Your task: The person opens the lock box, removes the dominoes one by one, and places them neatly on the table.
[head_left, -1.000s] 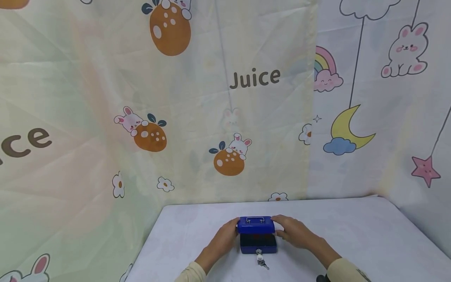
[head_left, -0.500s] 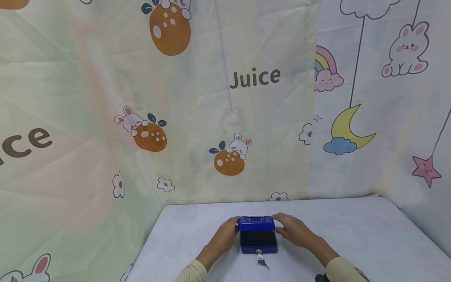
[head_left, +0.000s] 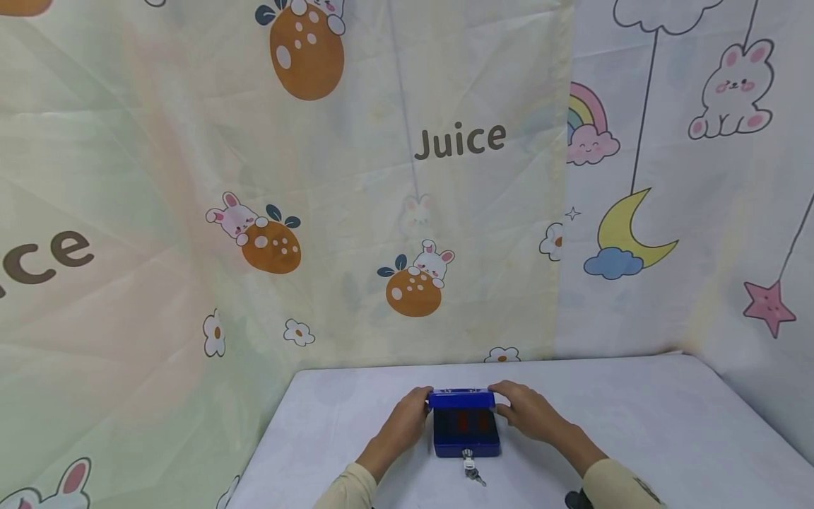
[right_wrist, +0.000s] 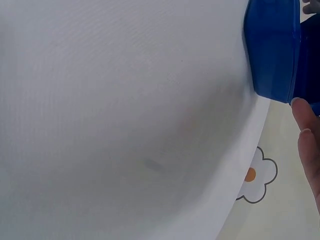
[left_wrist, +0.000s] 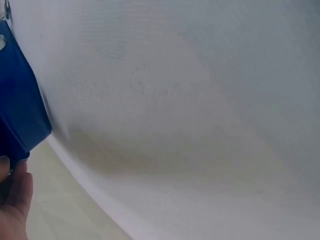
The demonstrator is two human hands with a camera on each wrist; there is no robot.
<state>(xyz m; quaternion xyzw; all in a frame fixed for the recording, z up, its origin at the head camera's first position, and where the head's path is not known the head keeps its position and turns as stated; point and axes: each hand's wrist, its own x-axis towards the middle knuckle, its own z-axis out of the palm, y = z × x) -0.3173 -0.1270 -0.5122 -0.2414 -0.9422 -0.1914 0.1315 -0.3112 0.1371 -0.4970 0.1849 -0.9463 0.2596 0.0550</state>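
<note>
A small blue cash box [head_left: 451, 450] sits on the white table in the head view, its lid [head_left: 461, 401] raised at the back. Keys [head_left: 474, 476] hang from the lock on its front. Dark inside, it shows two reddish patches [head_left: 463, 422] too dim to identify. My left hand [head_left: 402, 426] holds the lid's left edge, and my right hand [head_left: 533, 413] holds its right edge. In the left wrist view, thumb and fingers [left_wrist: 19, 187] meet at the lid's corner. The right wrist view has fingertips [right_wrist: 302, 112] against the blue metal; part of that hand is cut off.
The white table [head_left: 610, 410] extends around the box on all sides. Behind it hangs a printed cloth [head_left: 356, 212] with bunnies and fruit. A dark rounded object [head_left: 577, 500] shows beside the right sleeve at the bottom edge.
Both hands have tilted the lid farther up and back, so its handle top now shows only as a thin strip. More of the inside is visible. The box base and keys have stayed in place.
</note>
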